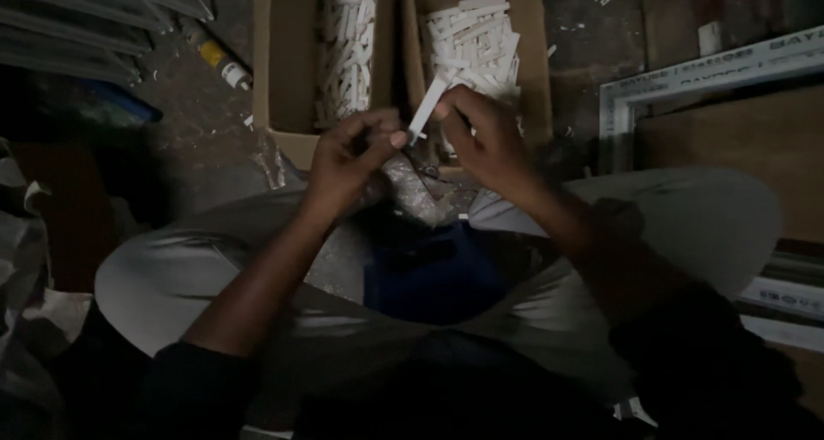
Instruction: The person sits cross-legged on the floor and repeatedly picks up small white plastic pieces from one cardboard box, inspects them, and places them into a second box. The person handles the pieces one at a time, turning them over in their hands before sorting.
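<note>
Two hands, left hand [352, 152], right hand [485, 135], pinching white strip [427, 109], lower end hidden

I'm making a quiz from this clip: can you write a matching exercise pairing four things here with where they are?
Things:
1. white strip
2. left box
3. tube
4. white frame

Places:
A. far right on the floor
B. between both hands
C. left of the boxes, on the floor
D. ahead of the left hand

Pairs: 1-B, 2-D, 3-C, 4-A. The right hand pinches the strip's upper part.
</note>
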Tool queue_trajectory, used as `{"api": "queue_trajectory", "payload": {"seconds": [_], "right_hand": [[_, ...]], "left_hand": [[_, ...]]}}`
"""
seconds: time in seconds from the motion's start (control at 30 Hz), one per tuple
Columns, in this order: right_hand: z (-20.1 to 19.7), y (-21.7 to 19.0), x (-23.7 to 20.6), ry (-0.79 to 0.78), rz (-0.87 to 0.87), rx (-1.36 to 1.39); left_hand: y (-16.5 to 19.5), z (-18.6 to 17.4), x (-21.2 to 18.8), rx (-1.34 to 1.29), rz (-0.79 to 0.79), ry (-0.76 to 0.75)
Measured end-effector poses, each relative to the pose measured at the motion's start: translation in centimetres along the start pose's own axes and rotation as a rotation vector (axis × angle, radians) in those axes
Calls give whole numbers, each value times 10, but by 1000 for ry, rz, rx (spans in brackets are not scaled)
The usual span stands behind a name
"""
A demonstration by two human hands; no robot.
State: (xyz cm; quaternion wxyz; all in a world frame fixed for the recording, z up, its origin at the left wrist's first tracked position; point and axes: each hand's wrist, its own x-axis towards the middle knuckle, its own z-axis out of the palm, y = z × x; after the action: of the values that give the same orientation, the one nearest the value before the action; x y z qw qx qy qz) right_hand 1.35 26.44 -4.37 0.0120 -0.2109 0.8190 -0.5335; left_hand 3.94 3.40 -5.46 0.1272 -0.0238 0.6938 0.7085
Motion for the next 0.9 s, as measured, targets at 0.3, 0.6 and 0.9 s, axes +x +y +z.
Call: {"api": "queue_trajectory", "payload": {"seconds": [0.3, 0.6, 0.9], "right_hand": [[3, -13, -5, -316, -84, -223], [6, -16, -8, -249, -119, -100], [12, -2, -12, -276, -7, -75]], "left_hand": [[17, 5, -8, 261, 356, -81], [24, 5, -10, 356, 369, -39], [7, -1, -4, 194, 279, -17]]}}
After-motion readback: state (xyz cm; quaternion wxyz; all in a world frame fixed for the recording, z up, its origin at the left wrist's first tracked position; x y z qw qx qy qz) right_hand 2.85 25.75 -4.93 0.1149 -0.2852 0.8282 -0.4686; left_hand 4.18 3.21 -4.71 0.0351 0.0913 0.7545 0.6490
